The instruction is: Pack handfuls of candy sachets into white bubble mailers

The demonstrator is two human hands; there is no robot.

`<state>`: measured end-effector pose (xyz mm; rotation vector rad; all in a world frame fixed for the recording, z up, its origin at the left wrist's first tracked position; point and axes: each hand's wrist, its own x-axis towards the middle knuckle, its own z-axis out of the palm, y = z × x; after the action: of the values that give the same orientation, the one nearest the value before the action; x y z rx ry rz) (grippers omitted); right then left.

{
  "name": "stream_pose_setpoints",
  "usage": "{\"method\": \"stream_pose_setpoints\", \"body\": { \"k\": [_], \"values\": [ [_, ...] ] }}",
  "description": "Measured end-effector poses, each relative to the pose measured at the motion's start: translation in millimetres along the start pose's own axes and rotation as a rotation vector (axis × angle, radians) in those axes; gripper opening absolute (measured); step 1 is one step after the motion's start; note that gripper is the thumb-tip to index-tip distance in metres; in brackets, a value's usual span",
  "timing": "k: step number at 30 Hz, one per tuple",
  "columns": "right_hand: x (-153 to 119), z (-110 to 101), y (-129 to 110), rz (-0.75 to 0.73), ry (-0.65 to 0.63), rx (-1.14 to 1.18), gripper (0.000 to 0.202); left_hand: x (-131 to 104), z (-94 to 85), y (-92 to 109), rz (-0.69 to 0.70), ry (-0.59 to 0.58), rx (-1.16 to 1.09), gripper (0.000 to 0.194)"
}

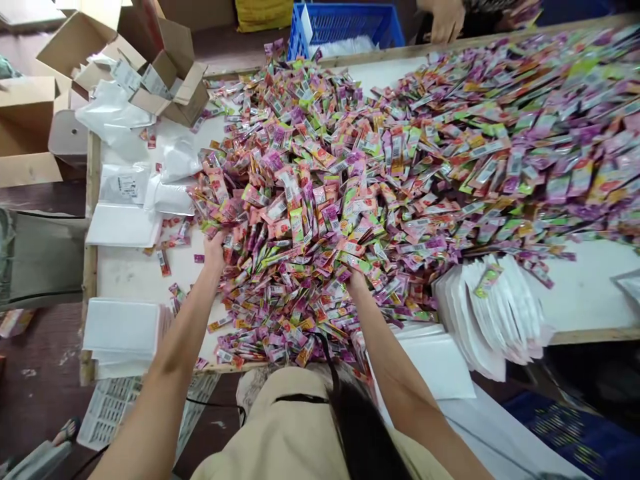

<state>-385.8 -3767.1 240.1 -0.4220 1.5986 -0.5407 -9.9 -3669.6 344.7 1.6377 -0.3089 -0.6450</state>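
Observation:
A large heap of small colourful packets (300,213) covers much of the white table (120,270). At the heap's left side is my left hand (215,248), its fingers partly buried among packets. My right hand (356,281) reaches into the near side of the heap, right of centre, with its fingers hidden under packets. Whether either hand grips any packets cannot be made out. Both forearms stretch forward over the table's near edge.
White bag stacks lie at left (120,327) and right (487,317), the right one with a packet on top. Open cardboard boxes (170,73) stand at the back left. Behind the table are a blue crate (350,23) and another person's hand (447,20).

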Motion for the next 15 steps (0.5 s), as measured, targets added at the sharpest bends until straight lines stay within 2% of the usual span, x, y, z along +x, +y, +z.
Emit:
{"method": "stream_pose_setpoints", "body": {
  "k": [4,8,11,15],
  "values": [
    [2,2,2,0.023,0.015,0.006,0.005,-17,33.3,28,0.058,-0.056,-0.090,0.034],
    [-3,5,0,-0.012,-0.026,0.017,0.009,-36,77.1,47,0.205,-0.257,0.042,0.037],
    [-8,7,-6,-0.050,-0.067,0.022,0.014,-57,111.5,53,0.417,-0.467,0.267,0.044],
    [-17,0,-16,-0.081,-0.099,-0.034,0.015,-96,142.1,52,0.763,-0.683,0.784,0.060]
  ]
}}
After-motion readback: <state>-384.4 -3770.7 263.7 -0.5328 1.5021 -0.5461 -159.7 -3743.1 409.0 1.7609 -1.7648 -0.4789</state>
